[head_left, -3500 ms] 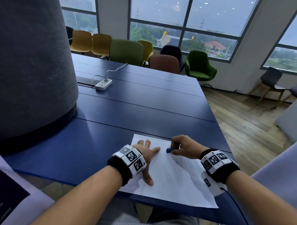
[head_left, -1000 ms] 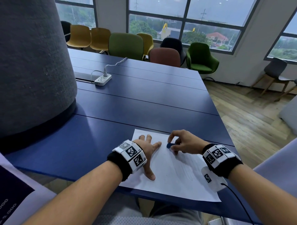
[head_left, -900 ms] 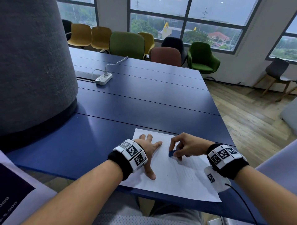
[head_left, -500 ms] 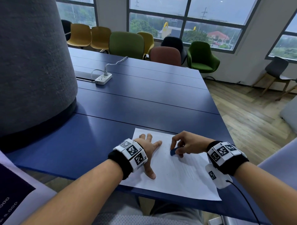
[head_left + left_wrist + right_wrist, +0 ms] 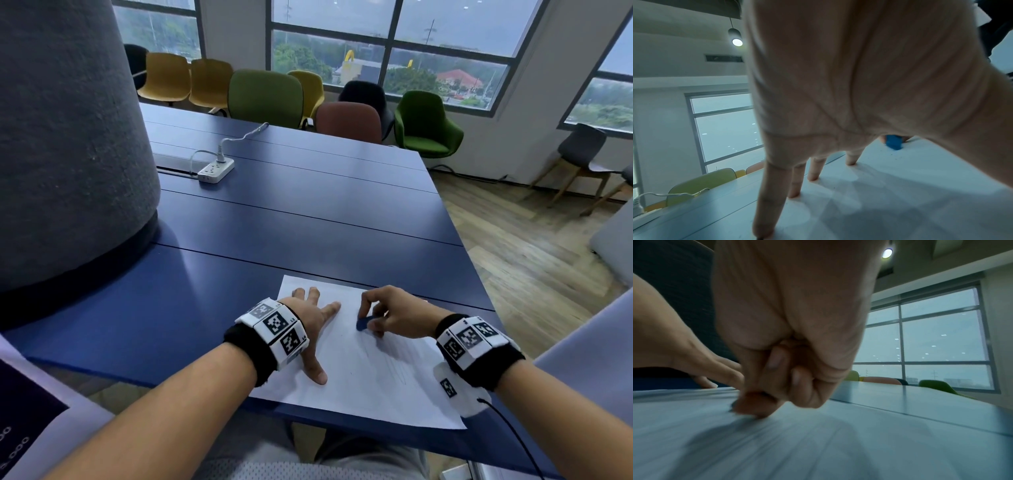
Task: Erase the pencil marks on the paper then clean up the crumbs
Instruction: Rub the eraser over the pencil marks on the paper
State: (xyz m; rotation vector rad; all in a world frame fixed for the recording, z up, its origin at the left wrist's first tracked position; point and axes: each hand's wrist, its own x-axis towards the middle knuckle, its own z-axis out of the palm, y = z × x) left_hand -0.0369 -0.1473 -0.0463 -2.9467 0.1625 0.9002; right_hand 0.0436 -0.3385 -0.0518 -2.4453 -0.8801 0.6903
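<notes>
A white sheet of paper [image 5: 356, 377] lies at the near edge of the blue table [image 5: 291, 222], with faint pencil lines [image 5: 394, 366] on its right half. My left hand [image 5: 313, 318] lies flat on the sheet's left part with fingers spread, pressing it down; the left wrist view shows those fingers [image 5: 795, 183] straight on the paper [image 5: 900, 203]. My right hand [image 5: 383, 313] pinches a small blue eraser [image 5: 363, 323] against the sheet near its top middle. The eraser [image 5: 893, 144] shows past my left palm with tiny dark crumbs beside it. In the blurred right wrist view my right hand [image 5: 760, 404] touches the paper [image 5: 818, 443]; the eraser is hidden.
A wide grey felt-covered column [image 5: 65, 144] rises from the table at the left. A white power strip [image 5: 215, 170] with its cable lies far back. Coloured chairs [image 5: 265, 97] line the far edge below the windows. The table's right edge drops to wooden floor [image 5: 534, 260].
My right hand has slid the eraser back and forth across the upper middle of the sheet in short strokes. My left hand has stayed flat on the paper.
</notes>
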